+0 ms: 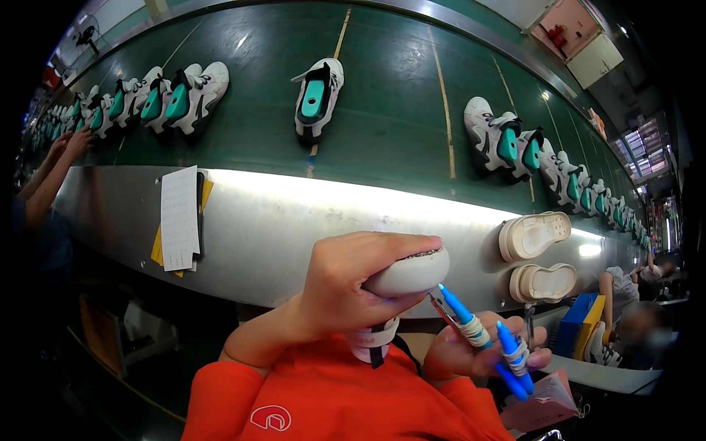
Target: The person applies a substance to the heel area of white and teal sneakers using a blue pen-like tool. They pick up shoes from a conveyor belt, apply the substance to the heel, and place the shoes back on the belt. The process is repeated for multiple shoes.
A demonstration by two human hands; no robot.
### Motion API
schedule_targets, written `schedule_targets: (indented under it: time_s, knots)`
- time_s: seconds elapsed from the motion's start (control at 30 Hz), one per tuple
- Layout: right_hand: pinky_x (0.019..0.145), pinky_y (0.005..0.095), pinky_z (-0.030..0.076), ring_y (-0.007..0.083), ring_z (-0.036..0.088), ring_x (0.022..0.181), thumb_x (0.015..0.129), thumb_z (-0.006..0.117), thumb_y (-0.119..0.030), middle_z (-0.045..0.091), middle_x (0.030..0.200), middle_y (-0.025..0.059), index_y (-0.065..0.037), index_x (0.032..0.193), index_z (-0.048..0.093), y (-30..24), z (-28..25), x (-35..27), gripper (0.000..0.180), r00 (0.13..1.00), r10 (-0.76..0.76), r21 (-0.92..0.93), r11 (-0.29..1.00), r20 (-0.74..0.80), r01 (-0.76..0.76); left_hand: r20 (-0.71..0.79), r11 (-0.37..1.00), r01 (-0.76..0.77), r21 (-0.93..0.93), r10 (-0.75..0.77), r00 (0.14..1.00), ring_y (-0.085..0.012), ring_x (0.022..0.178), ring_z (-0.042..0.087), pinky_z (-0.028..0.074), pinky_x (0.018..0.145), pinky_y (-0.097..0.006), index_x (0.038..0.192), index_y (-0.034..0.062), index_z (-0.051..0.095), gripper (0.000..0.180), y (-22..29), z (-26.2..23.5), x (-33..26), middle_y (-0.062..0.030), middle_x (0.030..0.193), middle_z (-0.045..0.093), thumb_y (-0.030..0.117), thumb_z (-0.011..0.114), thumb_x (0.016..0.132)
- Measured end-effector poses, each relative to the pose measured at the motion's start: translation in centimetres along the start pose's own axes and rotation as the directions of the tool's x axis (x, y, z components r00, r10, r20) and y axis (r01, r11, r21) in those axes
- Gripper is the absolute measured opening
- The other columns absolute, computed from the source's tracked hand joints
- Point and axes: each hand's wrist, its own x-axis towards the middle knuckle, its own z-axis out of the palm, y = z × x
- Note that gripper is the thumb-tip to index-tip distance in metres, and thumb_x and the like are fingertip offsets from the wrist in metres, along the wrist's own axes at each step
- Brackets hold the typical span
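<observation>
My left hand (340, 275) is wrapped round the front of a white sneaker (412, 273), with the thumb along its upper edge. The sneaker's strap and lower part hang in front of my orange shirt, partly hidden by the hand. In my right hand (460, 356) are blue pens (457, 303) with pale bands wound round them. One points up at the sneaker's toe; another blue pen (507, 339) sticks out between the fingers. A thin silver and red tool (443, 312) lies alongside the first pen, its kind unclear.
Sneakers with teal inserts stand on the green belt (382, 125): one sneaker (318, 99) in the middle, rows at left and right. On the metal ledge (250, 220) lie handwritten paper (180, 220) and two cream soles (540, 235). Co-workers' arms (55, 169) reach in at left; another person sits at right.
</observation>
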Motion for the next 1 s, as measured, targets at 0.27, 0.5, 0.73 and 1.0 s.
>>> schedule_targets:
  time_s: [0.27,0.5,0.73,1.0]
  knots:
    - [0.061,0.0242,0.04,0.0105,0.048,0.066,0.076,0.063,-0.028,0.048,0.082,0.0057,-0.007,0.081,0.04,-2.3,1.4,2.5,0.032,0.996,0.062,-0.521,0.849,-0.069,-0.089,0.012,0.998,-0.051,0.044,0.051,0.999,-0.0214,0.075,0.065,0.051,0.066,-0.026,0.098,0.0031,0.065,0.043,0.1,-0.2,-0.2,-0.0116,0.088,0.066,0.007,0.079,0.057]
    - [0.047,0.0192,0.04,0.0083,0.042,0.06,0.072,0.061,-0.021,0.035,0.084,0.0025,-0.008,0.09,0.034,-1.8,0.5,3.5,0.035,0.978,0.078,-0.626,0.757,-0.193,-0.184,-0.08,0.974,0.199,-0.112,-0.208,0.975,-0.0129,0.079,0.062,0.05,0.071,-0.027,0.094,0.0014,0.063,0.038,-3.2,-1.2,2.1,-0.0076,0.087,0.066,0.01,0.079,0.061]
    - [0.031,0.0182,0.038,0.0067,0.044,0.054,0.075,0.058,-0.01,0.042,0.077,0.0039,-0.006,0.099,0.037,-2.1,-4.6,1.9,0.032,0.558,0.825,-0.121,0.547,-0.087,-0.828,-0.175,0.776,0.392,0.494,-0.352,0.919,-0.0282,0.112,0.045,0.039,0.091,-0.036,0.088,-0.002,0.063,0.053,-18.9,-4.2,1.3,-0.0191,0.114,0.052,0.045,0.073,0.065]
    - [0.039,0.0164,0.032,0.0045,0.038,0.047,0.088,0.043,-0.03,0.039,0.068,0.0,-0.007,0.09,0.039,-0.4,-6.8,-0.5,0.023,0.422,0.895,-0.001,0.426,-0.144,-0.905,-0.022,0.974,-0.104,0.204,0.111,0.994,-0.0349,0.123,0.032,0.03,0.098,-0.04,0.123,0.0069,0.041,0.072,-7.8,-3.6,-6.6,-0.0199,0.134,0.032,0.045,0.069,0.069]
